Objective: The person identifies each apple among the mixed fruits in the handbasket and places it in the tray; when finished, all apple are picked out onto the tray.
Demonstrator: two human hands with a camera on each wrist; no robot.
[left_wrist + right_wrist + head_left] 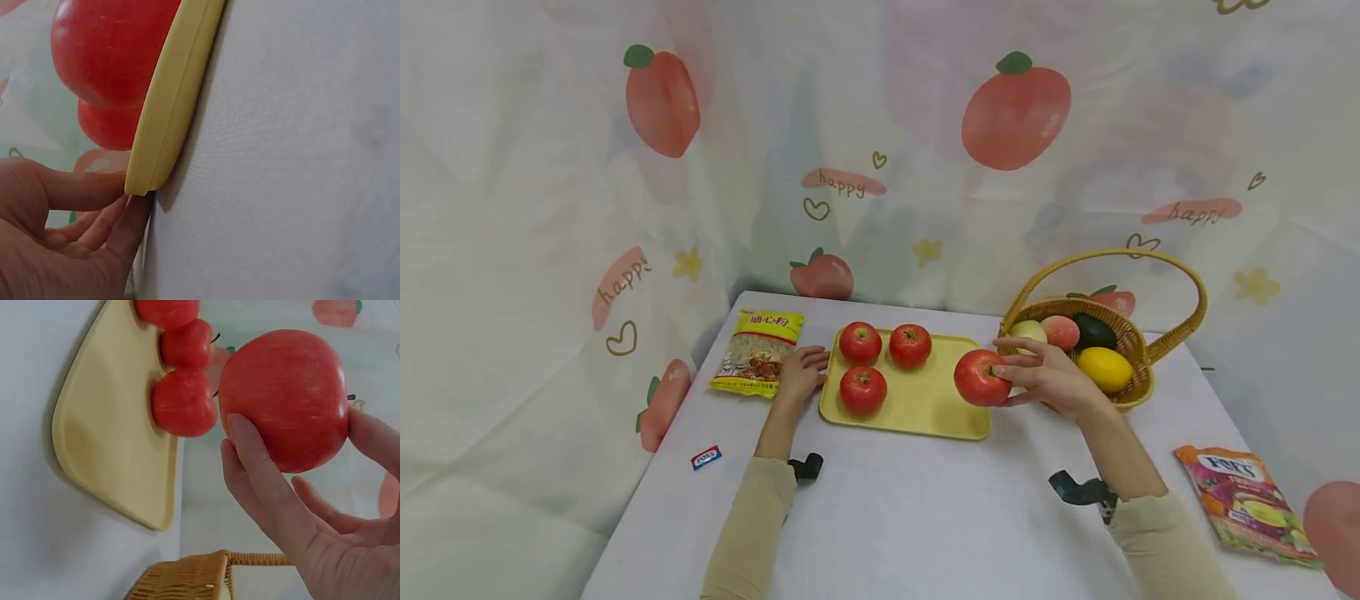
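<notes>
My right hand (1048,379) holds a red apple (979,377) between thumb and fingers, raised over the right end of the yellow tray (936,404). In the right wrist view the apple (284,400) is well above the tray, its stem pointing right. Three more red apples, such as the near one (862,392), sit on the tray's left half. My left hand (801,375) is at the tray's left edge. In the left wrist view its thumb (87,189) meets the rim, and the forefinger (130,231) lies at the underside, so the edge is pinched between them.
A wicker basket (1138,392) with a tall handle stands right of the tray, holding a yellow lemon (1105,369) and other fruit. A yellow pasta bag (756,354) lies left of my left hand. A small wrapped candy (706,457) and a FOX'S bag (1247,504) lie nearer the front.
</notes>
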